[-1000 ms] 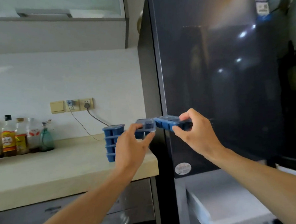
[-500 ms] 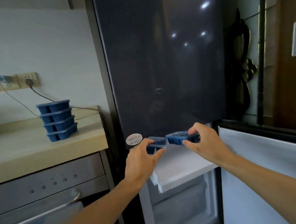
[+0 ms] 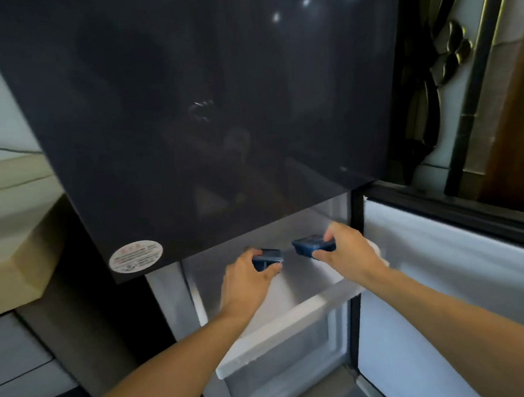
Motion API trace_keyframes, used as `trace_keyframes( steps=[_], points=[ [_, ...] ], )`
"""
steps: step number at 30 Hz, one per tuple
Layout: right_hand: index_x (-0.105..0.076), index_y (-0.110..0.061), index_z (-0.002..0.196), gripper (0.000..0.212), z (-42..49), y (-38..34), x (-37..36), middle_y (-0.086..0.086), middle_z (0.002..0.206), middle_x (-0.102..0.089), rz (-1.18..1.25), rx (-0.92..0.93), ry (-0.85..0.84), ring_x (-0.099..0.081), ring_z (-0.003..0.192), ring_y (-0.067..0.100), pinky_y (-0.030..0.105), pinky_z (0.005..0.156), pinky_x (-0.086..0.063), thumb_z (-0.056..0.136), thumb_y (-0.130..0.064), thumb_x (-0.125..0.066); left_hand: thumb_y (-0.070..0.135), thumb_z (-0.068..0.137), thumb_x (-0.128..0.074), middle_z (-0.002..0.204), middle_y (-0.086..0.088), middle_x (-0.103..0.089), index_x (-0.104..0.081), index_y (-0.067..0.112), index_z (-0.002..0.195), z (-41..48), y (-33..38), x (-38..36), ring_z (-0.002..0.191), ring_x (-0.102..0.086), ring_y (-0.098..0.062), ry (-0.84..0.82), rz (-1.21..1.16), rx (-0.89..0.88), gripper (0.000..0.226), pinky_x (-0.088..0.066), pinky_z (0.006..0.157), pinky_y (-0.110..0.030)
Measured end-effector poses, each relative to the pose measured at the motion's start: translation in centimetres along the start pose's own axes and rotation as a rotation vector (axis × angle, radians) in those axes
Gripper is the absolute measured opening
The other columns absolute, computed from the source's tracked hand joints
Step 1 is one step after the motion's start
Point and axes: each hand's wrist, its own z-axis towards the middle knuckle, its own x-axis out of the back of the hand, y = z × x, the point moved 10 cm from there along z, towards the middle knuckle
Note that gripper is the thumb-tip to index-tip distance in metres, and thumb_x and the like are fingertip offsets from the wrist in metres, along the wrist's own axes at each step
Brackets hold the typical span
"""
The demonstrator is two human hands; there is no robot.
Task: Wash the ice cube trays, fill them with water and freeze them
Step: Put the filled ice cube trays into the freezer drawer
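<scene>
Here, the left hand [image 3: 247, 280] is gripping a small blue plastic ice cube tray [image 3: 270, 256] between thumb and fingers, and the right hand [image 3: 348, 251] is pinching a second blue plastic ice cube tray [image 3: 310, 245] just beside it, not touching. Both trays are hovering above the pulled-out white freezer drawer [image 3: 287, 325], under the lower edge of the glossy black fridge door [image 3: 203, 110]. A beige bench [image 3: 16, 268] is showing at the left edge.
</scene>
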Motion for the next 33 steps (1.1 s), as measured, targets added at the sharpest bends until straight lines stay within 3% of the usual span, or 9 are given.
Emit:
trace_keyframes(
  steps=[5, 9, 14, 19, 22, 26, 29, 31, 33],
  points=[
    [-0.049, -0.021, 0.092, 0.032, 4.5, -0.5, -2.7, -0.006, 0.096, -0.051, 0.021, 0.095, -0.068, -0.051, 0.075, 0.010, 0.024, 0.059, -0.035, 0.089, -0.036, -0.077, 0.039, 0.081, -0.080, 0.113, 0.001, -0.073, -0.066, 0.026, 0.109, 3.8, 0.0, -2.8, 0.108, -0.066, -0.024, 0.019, -0.008, 0.033, 0.034, -0.053, 0.085, -0.031],
    [-0.051, -0.015, 0.102, 0.035, 6.5, -1.4, -4.8, 0.009, 0.109, -0.057, -0.034, 0.160, -0.093, -0.058, 0.097, 0.030, 0.034, 0.074, -0.040, 0.087, -0.031, -0.079, 0.032, 0.084, -0.079, 0.118, -0.002, -0.071, -0.063, 0.019, 0.113, 5.7, -0.2, -4.5, 0.112, -0.064, -0.027, 0.023, -0.042, 0.060, 0.035, -0.044, 0.079, -0.025],
    [-0.053, -0.006, 0.126, 0.042, 7.3, -1.1, -7.0, 0.016, 0.125, -0.059, -0.203, 0.188, -0.182, -0.058, 0.113, 0.038, 0.037, 0.081, -0.045, 0.093, -0.025, -0.071, 0.027, 0.087, -0.075, 0.119, -0.004, -0.071, -0.062, 0.015, 0.120, 7.1, -0.8, -7.1, 0.112, -0.064, -0.025, -0.064, 0.020, 0.069, 0.037, -0.036, 0.075, -0.018],
    [-0.062, -0.006, 0.128, 0.034, 7.0, -0.8, -7.1, 0.015, 0.137, -0.054, -0.409, 0.216, -0.186, -0.041, 0.133, 0.037, 0.043, 0.098, -0.048, 0.097, -0.022, -0.061, 0.029, 0.092, -0.067, 0.129, -0.012, -0.066, -0.056, 0.021, 0.136, 7.1, -1.5, -9.4, 0.126, -0.053, -0.033, -0.202, 0.151, 0.059, 0.047, -0.048, 0.101, -0.035],
    [-0.065, -0.006, 0.124, 0.031, 6.7, -0.5, -6.7, 0.017, 0.132, -0.051, -0.434, 0.204, -0.200, -0.047, 0.126, 0.037, 0.043, 0.095, -0.047, 0.097, -0.023, -0.061, 0.032, 0.094, -0.061, 0.136, -0.010, -0.062, -0.051, 0.026, 0.142, 7.5, -1.0, -9.9, 0.128, -0.048, -0.037, -0.249, 0.272, 0.040, 0.050, -0.044, 0.107, -0.040],
    [-0.063, -0.005, 0.118, 0.025, 6.6, -0.1, -7.0, 0.016, 0.123, -0.059, -0.346, 0.209, -0.278, -0.053, 0.117, 0.034, 0.037, 0.090, -0.046, 0.098, -0.019, -0.060, 0.035, 0.096, -0.052, 0.135, -0.010, -0.058, -0.045, 0.038, 0.143, 7.7, -0.9, -10.1, 0.124, -0.047, -0.038, -0.320, 0.355, 0.075, 0.047, -0.043, 0.099, -0.041],
    [-0.056, -0.013, 0.100, 0.003, 6.2, 0.2, -6.9, 0.012, 0.110, -0.061, -0.268, 0.176, -0.324, -0.059, 0.103, 0.031, 0.031, 0.076, -0.041, 0.097, -0.014, -0.057, 0.036, 0.096, -0.056, 0.151, -0.009, -0.045, -0.024, 0.039, 0.157, 7.4, -1.3, -10.4, 0.137, -0.036, -0.035, -0.417, 0.378, 0.102, 0.069, -0.034, 0.107, -0.044],
    [-0.050, -0.016, 0.092, 0.008, 5.8, 0.0, -6.7, 0.006, 0.102, -0.055, -0.241, 0.175, -0.325, -0.059, 0.097, 0.030, 0.031, 0.075, -0.040, 0.097, -0.014, -0.055, 0.038, 0.095, -0.058, 0.158, -0.005, -0.040, -0.011, 0.037, 0.160, 7.0, -1.1, -10.1, 0.142, -0.034, -0.034, -0.441, 0.361, 0.101, 0.080, -0.033, 0.113, -0.044],
    [-0.048, -0.020, 0.084, 0.016, 5.1, -0.6, -6.3, 0.003, 0.098, -0.052, -0.220, 0.182, -0.316, -0.055, 0.090, 0.028, 0.032, 0.074, -0.040, 0.098, -0.017, -0.056, 0.037, 0.095, -0.060, 0.157, -0.004, -0.042, -0.016, 0.034, 0.161, 6.5, -0.6, -9.2, 0.142, -0.039, -0.033, -0.415, 0.309, 0.072, 0.079, -0.037, 0.115, -0.046]
  ],
)
